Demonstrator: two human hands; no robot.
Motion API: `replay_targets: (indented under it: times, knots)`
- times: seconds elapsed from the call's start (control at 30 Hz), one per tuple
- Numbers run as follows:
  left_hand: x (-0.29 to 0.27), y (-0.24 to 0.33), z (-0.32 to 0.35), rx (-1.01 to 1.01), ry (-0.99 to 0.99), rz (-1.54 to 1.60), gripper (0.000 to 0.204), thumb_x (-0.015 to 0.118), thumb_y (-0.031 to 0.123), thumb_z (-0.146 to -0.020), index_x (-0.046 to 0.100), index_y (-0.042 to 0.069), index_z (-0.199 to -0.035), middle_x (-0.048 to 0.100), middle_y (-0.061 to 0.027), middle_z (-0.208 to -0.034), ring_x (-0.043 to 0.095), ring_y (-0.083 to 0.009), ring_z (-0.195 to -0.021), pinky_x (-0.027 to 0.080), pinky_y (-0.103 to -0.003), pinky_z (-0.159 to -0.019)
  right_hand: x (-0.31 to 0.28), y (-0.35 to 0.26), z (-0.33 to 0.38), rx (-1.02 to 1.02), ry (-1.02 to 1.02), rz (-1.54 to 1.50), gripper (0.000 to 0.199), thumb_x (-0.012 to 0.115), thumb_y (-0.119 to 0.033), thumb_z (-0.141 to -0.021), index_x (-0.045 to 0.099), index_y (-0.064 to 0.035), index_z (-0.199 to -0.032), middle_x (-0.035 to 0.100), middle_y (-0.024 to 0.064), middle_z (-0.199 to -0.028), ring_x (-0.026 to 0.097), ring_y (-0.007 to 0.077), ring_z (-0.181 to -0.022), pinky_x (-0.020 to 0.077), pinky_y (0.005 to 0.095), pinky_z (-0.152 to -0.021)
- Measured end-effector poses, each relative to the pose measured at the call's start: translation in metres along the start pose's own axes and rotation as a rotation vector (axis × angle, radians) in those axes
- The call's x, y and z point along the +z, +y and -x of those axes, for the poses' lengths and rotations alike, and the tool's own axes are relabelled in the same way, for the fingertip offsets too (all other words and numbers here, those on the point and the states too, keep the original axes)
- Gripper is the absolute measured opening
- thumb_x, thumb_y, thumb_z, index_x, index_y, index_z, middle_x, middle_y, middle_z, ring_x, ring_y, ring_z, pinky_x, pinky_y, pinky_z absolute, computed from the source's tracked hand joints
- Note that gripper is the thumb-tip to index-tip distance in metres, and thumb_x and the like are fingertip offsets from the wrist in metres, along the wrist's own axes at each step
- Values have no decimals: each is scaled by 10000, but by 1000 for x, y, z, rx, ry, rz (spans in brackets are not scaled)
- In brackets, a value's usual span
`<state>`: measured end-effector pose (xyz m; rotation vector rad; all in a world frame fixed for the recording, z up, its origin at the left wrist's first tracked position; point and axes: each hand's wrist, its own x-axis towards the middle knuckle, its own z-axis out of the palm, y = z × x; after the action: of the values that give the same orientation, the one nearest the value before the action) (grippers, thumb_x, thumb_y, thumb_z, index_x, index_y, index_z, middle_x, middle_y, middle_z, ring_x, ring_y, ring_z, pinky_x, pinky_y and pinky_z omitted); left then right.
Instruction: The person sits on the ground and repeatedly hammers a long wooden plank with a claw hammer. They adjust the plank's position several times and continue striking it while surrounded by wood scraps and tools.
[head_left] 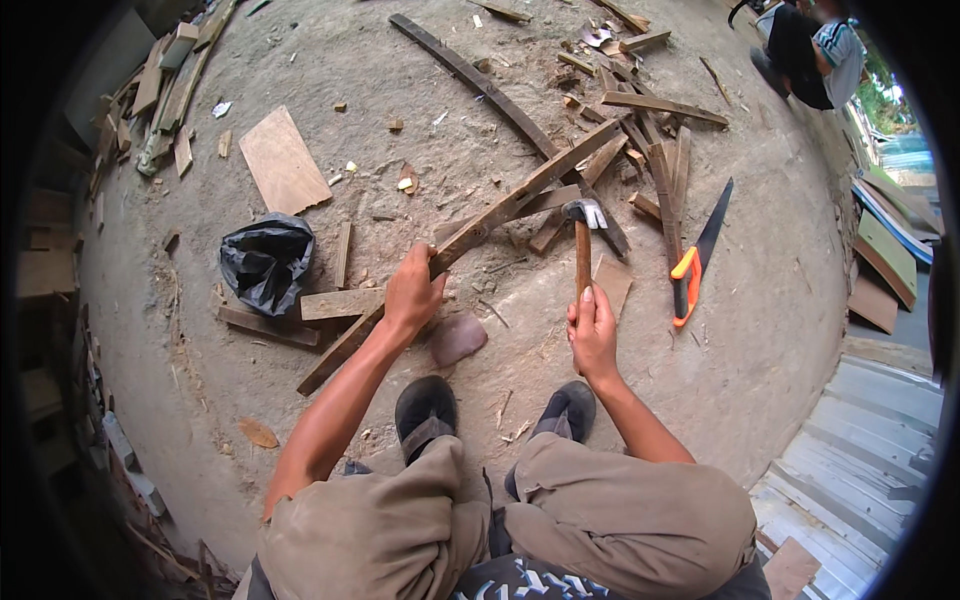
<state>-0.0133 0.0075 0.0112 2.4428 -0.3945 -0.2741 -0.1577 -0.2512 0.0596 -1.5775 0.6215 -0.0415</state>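
Note:
My left hand [412,293] is wrapped round a long wooden strip [535,185] that slants from the lower left up to the pile at the right. In my right hand [594,330] is a claw hammer [583,240], gripped by its wooden handle with the metal head upward. The hammer head is near the strip, apart from my left hand. Beneath the strip, close to my left hand, lies a short wood block [340,304]. A flat reddish stone [459,340] rests on the ground between my hands.
A handsaw [687,285] with an orange and black handle lies right of the hammer. Scrap wood [660,190] is piled ahead. A black plastic bag [267,262] and a plywood piece [283,160] are at left. Corrugated metal sheets [850,470] lie at right; a person [815,55] is far right.

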Motion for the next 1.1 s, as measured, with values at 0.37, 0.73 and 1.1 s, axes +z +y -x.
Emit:
replay_targets:
  times: [0.37, 0.73, 1.1]
  knots:
    - [2, -4, 24, 123, 96, -117, 362, 751, 114, -844, 552, 24, -1133, 617, -187, -1003, 606, -403, -981, 485, -480, -827, 3, 9, -7, -7, 12, -77, 431, 526, -241, -1069, 440, 38, -1387, 540, -3, -833, 468, 37, -665, 397, 204, -562]
    - [3, -14, 45, 86, 106, -59, 472, 702, 36, -777, 541, 13, -1220, 597, -174, -1091, 570, -366, -1054, 450, -456, -943, 1, -15, 0, -4, -34, -332, 360, 447, -359, -1093, 446, -42, -1264, 453, -7, -758, 409, 35, -528, 370, 207, -461]
    - [-2, -28, 46, 192, 29, -166, 480, 787, 185, -793, 621, 16, -1210, 600, -152, -1136, 552, -355, -1092, 435, -435, -940, 8, -2, 1, 57, -48, -322, 443, 412, -432, -1094, 462, -32, -1279, 470, 3, -777, 425, 42, -543, 373, 202, -478]
